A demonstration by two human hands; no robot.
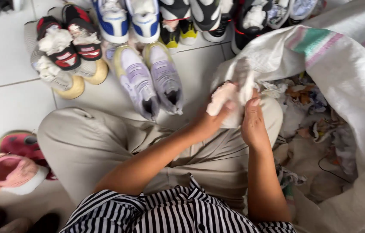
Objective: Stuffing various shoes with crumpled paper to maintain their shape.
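Looking down from the head camera, we see our left hand (210,123) and right hand (253,123) meeting above our right knee, both closed around a wad of crumpled white paper (230,97). Our left fingers wrap the wad's near left end, with a pinkish patch of it showing above them; our right hand presses flat against its right side, thumb up. The wad sits at the mouth of a big white woven sack (342,64) with green and pink stripes, which lies open on the right and holds a heap of paper scraps (307,112).

We sit on a white tiled floor (5,56) in beige trousers (87,146) and a black-and-white striped shirt (165,213). Just beyond our knees stands a pair of lilac sneakers (150,80), toes towards us. Far left of them, black-and-red sneakers (68,39) stuffed with paper lie on top of a pair of cream-and-yellow shoes (76,80). Along the far edge run blue-and-white sneakers (128,17) and further dark pairs. Near left, a pink sneaker (7,172) lies on its side beside our thigh, with a red one (20,144) just behind it.
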